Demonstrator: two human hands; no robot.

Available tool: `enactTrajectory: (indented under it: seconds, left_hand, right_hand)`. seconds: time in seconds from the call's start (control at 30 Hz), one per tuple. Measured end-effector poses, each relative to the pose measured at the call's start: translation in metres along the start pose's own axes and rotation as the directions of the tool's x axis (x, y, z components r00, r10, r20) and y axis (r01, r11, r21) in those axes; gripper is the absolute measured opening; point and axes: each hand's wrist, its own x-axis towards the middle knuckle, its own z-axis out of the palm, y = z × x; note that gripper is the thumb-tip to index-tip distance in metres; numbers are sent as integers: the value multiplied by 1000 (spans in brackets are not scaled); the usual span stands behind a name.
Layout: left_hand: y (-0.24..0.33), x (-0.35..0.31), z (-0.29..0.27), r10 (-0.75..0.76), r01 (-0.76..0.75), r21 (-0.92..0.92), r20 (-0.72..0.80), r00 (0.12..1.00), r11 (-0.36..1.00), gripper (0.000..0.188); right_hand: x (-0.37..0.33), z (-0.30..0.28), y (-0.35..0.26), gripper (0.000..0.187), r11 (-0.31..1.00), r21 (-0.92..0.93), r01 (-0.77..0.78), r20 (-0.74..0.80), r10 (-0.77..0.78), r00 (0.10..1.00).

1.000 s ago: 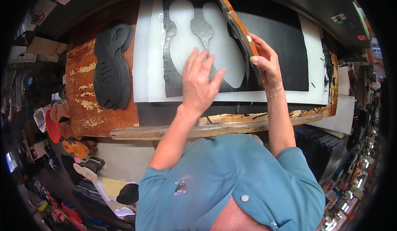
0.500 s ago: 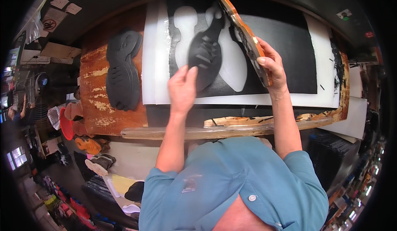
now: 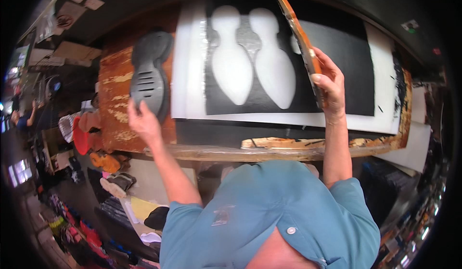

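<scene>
In my raised right hand (image 3: 329,81) is a cutting die (image 3: 303,40) with an orange edge, tilted up on its side above a black sheet (image 3: 337,62). My left hand (image 3: 145,123) reaches out to the left. Its thumb and fingers are at the lower end of a slotted black sole-shaped piece (image 3: 147,81), which lies over a stack of similar pieces; motion blurs the fingertips a little. Two sole-shaped cutouts (image 3: 232,66) in the black sheet show the white board (image 3: 187,71) beneath.
The worn brown wooden table (image 3: 115,95) carries the stack and boards. A chipped wooden strip (image 3: 288,143) runs along its front edge. Black scraps (image 3: 399,83) lie at the right end. Red and orange items (image 3: 82,136) are beyond the left side, with another person (image 3: 24,119) farther off.
My left hand has carried the black sole piece from above the sheet leftward onto the stack, uncovering the left cutout. My right hand still holds the die up, now slightly farther right.
</scene>
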Motion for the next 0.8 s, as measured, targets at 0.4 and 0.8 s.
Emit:
enactTrajectory:
  seconds: [0.4,0.8]
  left_hand:
    - [90,-70,64,457,-453,-78,250,853,888,35]
    - [102,-76,58,457,-413,-266,133,879,871,21]
  right_hand:
    - [2,-22,26,79,304,-927,218,117,-319,941]
    - [4,-40,29,84,409,-863,296,134,-380,915]
